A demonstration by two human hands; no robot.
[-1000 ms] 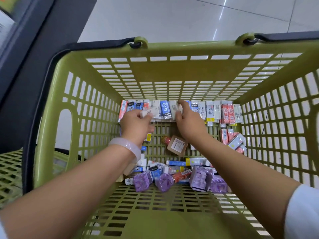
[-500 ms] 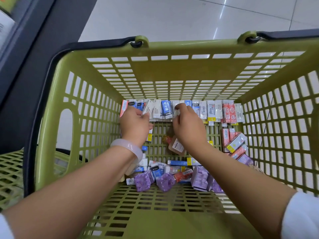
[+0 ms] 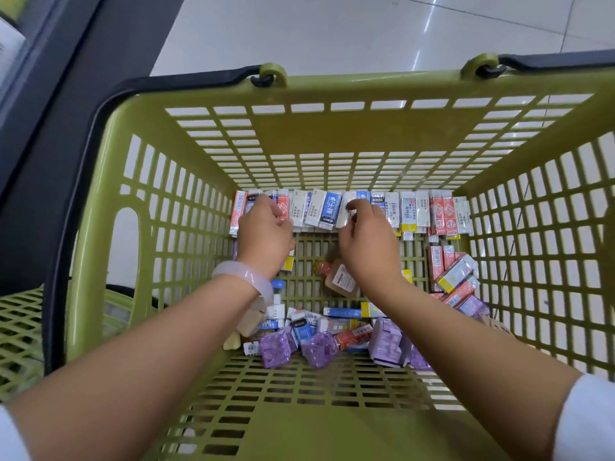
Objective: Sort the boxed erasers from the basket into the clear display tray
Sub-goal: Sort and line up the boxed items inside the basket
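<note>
Both hands reach into the basket (image 3: 100,201) — the left hand (image 3: 264,236) and right hand (image 3: 366,242) each pinch boxed erasers (image 3: 327,209) in the far row — so a hasty pull could topple neighbouring boxes.

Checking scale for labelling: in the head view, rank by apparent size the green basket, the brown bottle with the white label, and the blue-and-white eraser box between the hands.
1. Green basket
2. Brown bottle
3. Blue-and-white eraser box, only slightly smaller and farther away, so unsure.
</note>
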